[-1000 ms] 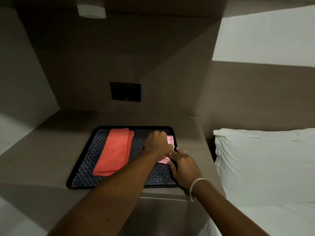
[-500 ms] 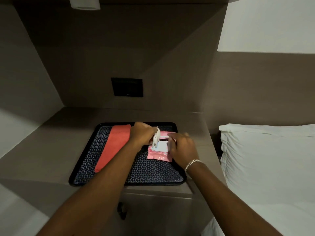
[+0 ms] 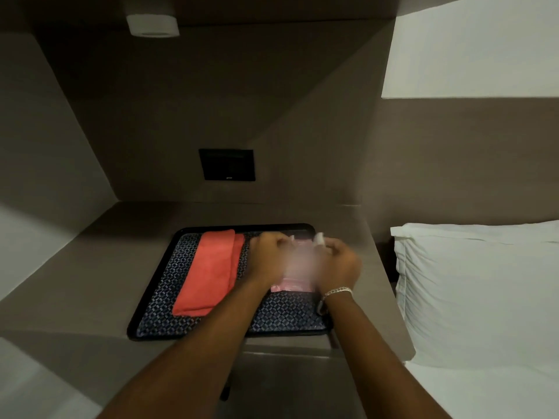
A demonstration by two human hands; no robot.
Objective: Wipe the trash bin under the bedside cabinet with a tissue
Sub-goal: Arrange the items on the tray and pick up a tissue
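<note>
Brown panelled walls close in a dim bedside nook, with a small dark wall panel (image 3: 227, 164) set into the back and a pale round lamp (image 3: 152, 24) under the overhang. Below it the bedside cabinet (image 3: 75, 285) has a flat top, and on that top lies a black tray (image 3: 169, 316) lined with a blue-and-white patterned mat. A folded coral cloth (image 3: 208, 270) lies lengthwise along the tray's left half. To the right of the cabinet a white pillow (image 3: 478, 291) rests on the bed.

Both bare arms reach over the tray's right half. The left hand (image 3: 267, 257) is curled into a loose fist at the left edge of a pink tissue pack (image 3: 292, 287), whose lower end shows sharply on the mat while its upper part is smeared by motion. The right hand (image 3: 340, 263), with a silver bracelet (image 3: 337, 291) at the wrist, is bent over the pack's right edge, and a bit of white tissue (image 3: 319, 238) sticks up at its fingertips; it looks pinched there, though the blur keeps me from being sure. The trash bin is nowhere in view; only the cabinet's front face (image 3: 290, 385) shows beneath the top.
</note>
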